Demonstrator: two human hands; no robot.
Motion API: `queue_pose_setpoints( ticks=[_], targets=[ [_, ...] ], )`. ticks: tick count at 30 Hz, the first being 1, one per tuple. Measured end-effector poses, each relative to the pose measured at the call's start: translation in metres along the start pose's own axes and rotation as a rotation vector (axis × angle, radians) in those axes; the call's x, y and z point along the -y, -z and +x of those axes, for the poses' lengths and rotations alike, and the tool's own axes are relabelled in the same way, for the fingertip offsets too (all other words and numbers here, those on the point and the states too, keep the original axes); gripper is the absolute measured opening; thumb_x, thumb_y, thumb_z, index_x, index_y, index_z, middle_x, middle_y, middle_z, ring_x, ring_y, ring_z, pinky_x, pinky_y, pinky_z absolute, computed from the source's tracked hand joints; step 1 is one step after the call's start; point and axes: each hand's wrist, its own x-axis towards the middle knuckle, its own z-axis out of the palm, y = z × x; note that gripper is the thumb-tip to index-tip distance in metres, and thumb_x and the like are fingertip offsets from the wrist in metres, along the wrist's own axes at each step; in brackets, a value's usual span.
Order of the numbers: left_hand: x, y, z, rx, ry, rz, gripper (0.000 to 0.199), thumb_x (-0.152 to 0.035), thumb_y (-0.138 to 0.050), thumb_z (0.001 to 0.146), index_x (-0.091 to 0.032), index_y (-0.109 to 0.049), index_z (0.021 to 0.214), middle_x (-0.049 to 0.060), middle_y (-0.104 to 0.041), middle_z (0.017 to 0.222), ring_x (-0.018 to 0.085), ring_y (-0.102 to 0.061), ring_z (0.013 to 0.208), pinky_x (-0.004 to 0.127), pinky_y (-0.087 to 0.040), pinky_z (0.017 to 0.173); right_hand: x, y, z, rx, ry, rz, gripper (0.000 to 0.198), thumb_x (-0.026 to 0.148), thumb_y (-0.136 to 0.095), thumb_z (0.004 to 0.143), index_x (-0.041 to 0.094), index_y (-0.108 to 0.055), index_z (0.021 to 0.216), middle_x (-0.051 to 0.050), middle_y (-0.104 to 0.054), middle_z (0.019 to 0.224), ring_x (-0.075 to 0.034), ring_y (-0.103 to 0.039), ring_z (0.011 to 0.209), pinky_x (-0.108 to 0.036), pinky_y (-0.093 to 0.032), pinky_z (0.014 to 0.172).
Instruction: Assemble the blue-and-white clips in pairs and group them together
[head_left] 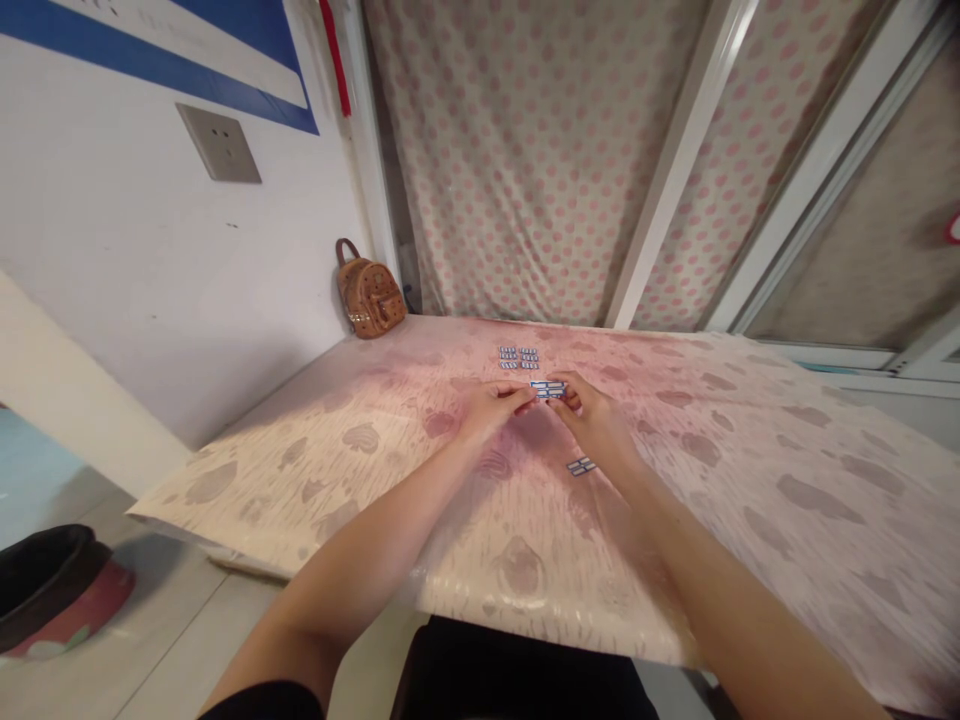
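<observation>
A small blue-and-white sheet of labels or stickers [547, 389] is held up above the table between both hands. My left hand [499, 405] pinches its left end, and my right hand [585, 402] grips the right end. Farther back on the table lies a group of small blue-and-white pieces [519, 357] set out in two columns. Close to my right wrist rests another blue-and-white piece [580, 467], partly covered by the forearm. What exactly these pieces are is too small to tell.
A patterned cloth [517, 565] covers the table. Against the wall at the back left stands a small brown backpack [369, 295]. Behind the table hangs a dotted curtain [517, 160]. On the floor at left is a dark-rimmed pot [82, 600].
</observation>
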Motion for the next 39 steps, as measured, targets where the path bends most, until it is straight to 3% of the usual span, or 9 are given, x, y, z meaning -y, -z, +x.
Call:
queue_pose_setpoints(
  ticks=[15, 26, 30, 33, 39],
  targets=[
    [-0.0013, -0.0009, -0.0019, 0.023, 0.028, -0.005, 0.031, -0.042, -0.083, 0.067, -0.013, -0.077, 0.076, 0.006, -0.070, 0.072, 0.012, -0.056, 0.064, 0.027, -0.042, 0.066, 0.0009, -0.0018, -0.0011, -0.006, -0.007, -0.023, 0.031, 0.027, -0.060, 0.087, 0.024, -0.066, 0.118, -0.005, -0.072, 0.093, -0.019, -0.063, 0.073, -0.032, -0.051, 0.071],
    [0.0000, 0.0005, -0.0011, 0.008, 0.012, 0.027, 0.028, -0.040, -0.080, 0.072, -0.013, -0.077, 0.075, 0.006, -0.070, 0.071, 0.012, -0.056, 0.063, 0.027, -0.042, 0.066, 0.0017, -0.0050, -0.0016, -0.024, -0.045, 0.008, 0.031, 0.036, -0.060, 0.087, 0.023, -0.061, 0.116, -0.002, -0.066, 0.080, -0.017, -0.058, 0.064, -0.032, -0.048, 0.065],
    [0.0028, 0.0021, 0.0015, -0.024, 0.019, 0.010, 0.028, -0.040, -0.080, 0.072, -0.013, -0.076, 0.075, 0.007, -0.071, 0.072, 0.012, -0.056, 0.063, 0.027, -0.043, 0.066, -0.0012, -0.0054, -0.0005, -0.109, -0.162, 0.147, 0.021, 0.044, -0.055, 0.089, 0.023, -0.055, 0.095, -0.001, -0.063, 0.073, -0.019, -0.060, 0.064, -0.031, -0.048, 0.061],
    [0.0036, 0.0027, 0.0023, -0.032, 0.028, -0.005, 0.028, -0.039, -0.081, 0.071, -0.013, -0.077, 0.077, 0.007, -0.072, 0.074, 0.012, -0.057, 0.064, 0.026, -0.043, 0.066, -0.0038, -0.0049, 0.0007, -0.099, -0.197, 0.217, 0.023, 0.046, -0.055, 0.088, 0.024, -0.051, 0.080, 0.000, -0.060, 0.067, -0.017, -0.058, 0.059, -0.030, -0.047, 0.058],
    [0.0026, 0.0020, 0.0009, -0.042, 0.028, -0.005, 0.028, -0.039, -0.081, 0.071, -0.013, -0.078, 0.079, 0.008, -0.073, 0.076, 0.012, -0.059, 0.066, 0.026, -0.045, 0.067, -0.0012, -0.0053, 0.0002, -0.067, -0.233, 0.258, 0.023, 0.044, -0.056, 0.086, 0.024, -0.051, 0.076, 0.002, -0.057, 0.063, -0.014, -0.054, 0.055, -0.029, -0.046, 0.057]
  ],
)
